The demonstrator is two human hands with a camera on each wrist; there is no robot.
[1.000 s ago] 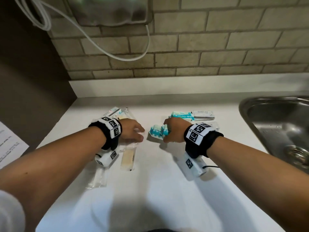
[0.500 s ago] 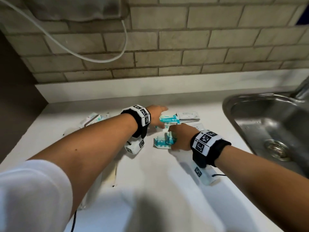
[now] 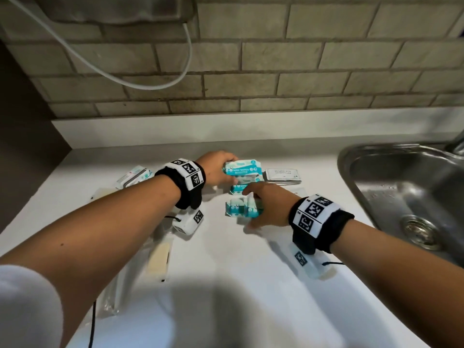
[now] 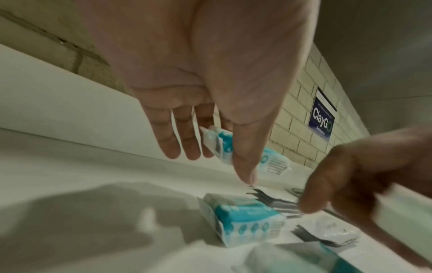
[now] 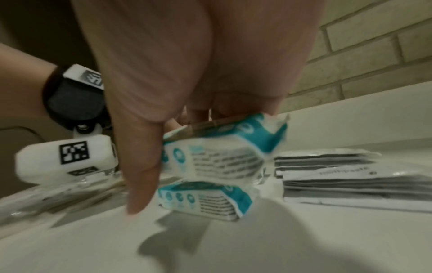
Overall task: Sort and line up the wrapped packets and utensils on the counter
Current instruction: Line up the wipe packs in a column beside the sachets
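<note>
Several teal-and-white wrapped packets lie mid-counter. My left hand (image 3: pixel 221 169) (image 4: pixel 217 162) pinches one teal packet (image 3: pixel 241 169) (image 4: pixel 222 147) between thumb and fingers, lifted a little off the counter at the back. My right hand (image 3: pixel 253 207) (image 5: pixel 163 147) grips a second teal packet (image 3: pixel 241 209) (image 5: pixel 222 157) nearer to me. A third teal packet (image 3: pixel 238 188) (image 4: pixel 243 221) lies on the counter between them. A stack of grey-white shampoo sachets (image 3: pixel 282 175) (image 5: pixel 350 181) sits just right of the hands. Wrapped wooden utensils (image 3: pixel 158 254) lie under my left forearm.
A steel sink (image 3: pixel 401 197) opens at the right, close to my right forearm. Another wrapped packet (image 3: pixel 135 175) lies at the far left. A clear wrapper (image 3: pixel 115 292) lies near the front left edge. A brick wall (image 3: pixel 276 71) backs the counter, with a white cable (image 3: pixel 100 64) hanging on it.
My left hand left the wrapped utensils on the left, crossed to the right and took hold of the back teal packet. My right hand kept its packet and barely moved.
</note>
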